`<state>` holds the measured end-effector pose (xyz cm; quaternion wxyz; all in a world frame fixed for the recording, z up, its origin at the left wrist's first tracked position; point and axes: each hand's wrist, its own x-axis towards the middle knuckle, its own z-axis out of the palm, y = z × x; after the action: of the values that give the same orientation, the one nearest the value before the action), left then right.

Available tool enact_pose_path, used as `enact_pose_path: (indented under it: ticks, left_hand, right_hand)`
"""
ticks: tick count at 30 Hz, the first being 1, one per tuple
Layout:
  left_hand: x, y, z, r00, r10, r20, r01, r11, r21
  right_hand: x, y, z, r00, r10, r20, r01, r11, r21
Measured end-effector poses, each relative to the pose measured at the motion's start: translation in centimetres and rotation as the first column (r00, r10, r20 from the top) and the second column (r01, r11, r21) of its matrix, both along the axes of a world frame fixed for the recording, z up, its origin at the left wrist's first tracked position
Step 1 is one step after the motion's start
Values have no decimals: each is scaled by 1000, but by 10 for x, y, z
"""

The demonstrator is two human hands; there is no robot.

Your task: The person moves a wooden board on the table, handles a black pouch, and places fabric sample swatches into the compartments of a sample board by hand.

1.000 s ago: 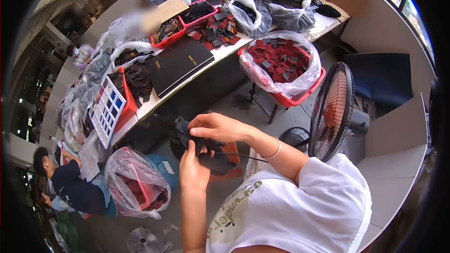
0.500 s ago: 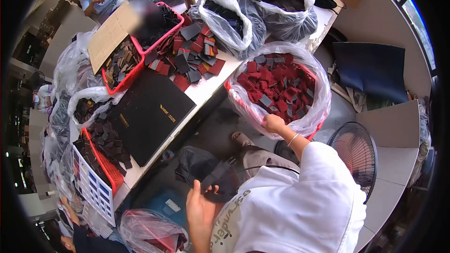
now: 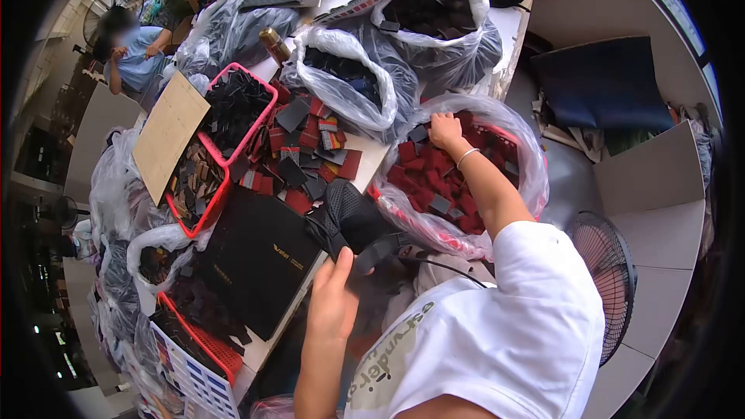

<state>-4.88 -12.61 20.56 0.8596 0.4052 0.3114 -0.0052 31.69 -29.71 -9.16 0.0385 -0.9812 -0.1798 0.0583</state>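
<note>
You seem mid-reach, right hand at the lined basket of red swatches, grip unclear, left hand clasping a black mesh item in its fingers near the counter; withdrawing calls for clearing the liner.

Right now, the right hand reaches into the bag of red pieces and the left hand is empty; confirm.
The left hand isn't empty: the head view shows it holding a black mesh item. The right hand does reach into that bag.

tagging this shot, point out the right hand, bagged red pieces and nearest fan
right hand [image 3: 446,132]: head view, back of it
bagged red pieces [image 3: 419,176]: head view, pile's surface
nearest fan [image 3: 611,268]: head view, grille
</note>
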Motion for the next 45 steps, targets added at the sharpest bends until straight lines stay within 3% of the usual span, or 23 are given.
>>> enact_pose_path:
  ticks: [3, 11, 14, 17, 19, 20, 25, 27, 32, 38, 41, 44, 45]
  left_hand:
    - [16, 16, -15, 992, -123, -12, 124, 992, 10]
    - [87, 26, -39, 970, -205, -133, 213, 976, 47]
    - [114, 31, -47, 944, -268, -195, 285, 956, 66]
    - [149, 28, -45, 936, -290, -199, 312, 946, 91]
    - [179, 24, -41, 915, -339, -219, 374, 917, 141]
    - [192, 24, -45, 899, -382, -215, 418, 896, 153]
    - [272, 16, -58, 759, -601, -252, 651, 714, 257]
    - [303, 7, -70, 695, -625, -356, 717, 642, 271]
    - [375, -22, -107, 482, -759, -437, 874, 382, 300]
    - [437, -60, -176, 382, -722, -577, 924, 317, 215]
    - [459, -78, -214, 363, -720, -591, 930, 242, 277]
    - [484, -86, -272, 269, -646, -714, 936, -1, 353]
    - [480, -94, -254, 302, -565, -768, 904, -85, 419]
  right_hand:
    - [17, 17, -10, 999, 17, 29, -15, 998, -55]
    - [57, 32, -44, 990, 82, 114, -65, 988, -141]
    - [64, 20, -42, 981, 103, -162, -127, 981, -147]
    - [45, -18, -40, 959, 258, -115, -271, 955, -118]
    - [22, -55, -27, 931, 365, 8, -364, 930, -44]
    - [9, -71, -14, 934, 355, -43, -357, 934, -35]
    - [-32, -117, 41, 967, 191, -166, -191, 981, 17]
    - [-37, -116, 52, 974, 130, -188, -128, 992, 23]
    - [-52, -109, 76, 977, 91, -193, -87, 996, 27]
    - [-46, -110, 35, 970, 5, -241, 15, 996, 84]
    - [-39, -104, 27, 976, -13, -217, 38, 993, 112]
    - [-32, -95, 29, 971, -15, -237, 41, 993, 107]
    - [-31, -93, 28, 975, -11, -220, 36, 993, 109]
